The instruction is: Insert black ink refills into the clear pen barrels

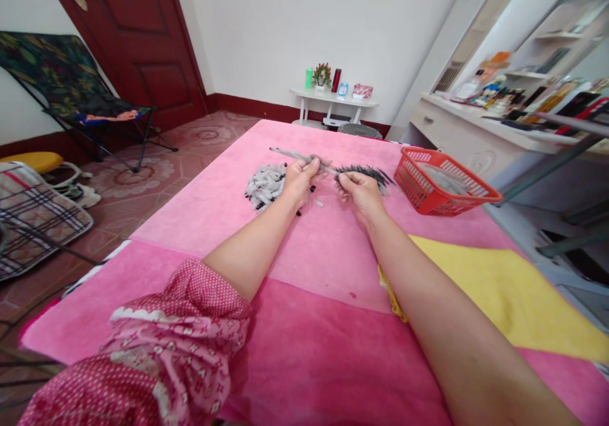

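Observation:
My left hand [301, 178] is closed round a bundle of thin grey pen-like tubes [291, 154] that sticks out to the left. My right hand [358, 188] is pinched shut close beside it on something small I cannot make out. A heap of grey-white tubes [264, 185] lies just left of my left hand. A fan of thin black sticks [368, 173] lies behind my right hand. A few small loose pieces [318, 203] sit on the pink cloth [323, 254] between my wrists.
A red plastic basket [442, 188] stands at the right on the pink cloth. A yellow cloth [499, 286] lies under my right forearm. A folding chair [71, 89], a small white table [335, 99] and a cluttered white desk [499, 127] surround the work surface.

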Action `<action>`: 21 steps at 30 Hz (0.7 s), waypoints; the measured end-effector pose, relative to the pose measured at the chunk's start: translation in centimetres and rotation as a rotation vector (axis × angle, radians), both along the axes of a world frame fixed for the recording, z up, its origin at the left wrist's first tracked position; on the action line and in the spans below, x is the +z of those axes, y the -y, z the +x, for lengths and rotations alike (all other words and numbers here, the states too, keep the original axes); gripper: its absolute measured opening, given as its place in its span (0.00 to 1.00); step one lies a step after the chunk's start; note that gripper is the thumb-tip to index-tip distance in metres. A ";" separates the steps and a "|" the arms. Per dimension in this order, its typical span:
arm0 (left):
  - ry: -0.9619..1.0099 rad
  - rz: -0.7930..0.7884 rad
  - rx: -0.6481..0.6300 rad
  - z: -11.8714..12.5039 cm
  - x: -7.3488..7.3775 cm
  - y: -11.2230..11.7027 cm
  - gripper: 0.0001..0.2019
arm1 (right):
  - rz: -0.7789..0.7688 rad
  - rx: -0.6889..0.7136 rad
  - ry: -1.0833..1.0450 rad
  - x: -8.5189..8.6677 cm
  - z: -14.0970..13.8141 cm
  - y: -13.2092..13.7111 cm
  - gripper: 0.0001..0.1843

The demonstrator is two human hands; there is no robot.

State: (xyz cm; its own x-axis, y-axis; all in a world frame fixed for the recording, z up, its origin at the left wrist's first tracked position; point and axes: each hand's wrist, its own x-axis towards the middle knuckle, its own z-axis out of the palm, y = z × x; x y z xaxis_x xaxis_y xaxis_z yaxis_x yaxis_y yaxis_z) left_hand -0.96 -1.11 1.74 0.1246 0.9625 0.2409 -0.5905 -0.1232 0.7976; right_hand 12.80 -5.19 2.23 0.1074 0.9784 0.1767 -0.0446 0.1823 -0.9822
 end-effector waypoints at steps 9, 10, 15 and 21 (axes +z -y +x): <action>-0.021 0.013 0.023 0.2 -0.1 0.2 0.13 | 0.047 -0.073 0.063 -0.2 0.2 -0.3 0.15; -0.025 0.009 0.032 0.2 0.0 0.2 0.14 | 0.045 -0.081 0.055 -0.2 0.1 -0.3 0.16; -0.036 0.012 0.044 0.1 0.0 0.1 0.16 | -0.057 -0.055 0.012 -0.3 0.2 -0.3 0.18; -0.040 0.002 0.037 0.2 -0.6 -0.3 0.17 | -0.001 -0.031 0.065 -0.6 0.6 -0.8 0.17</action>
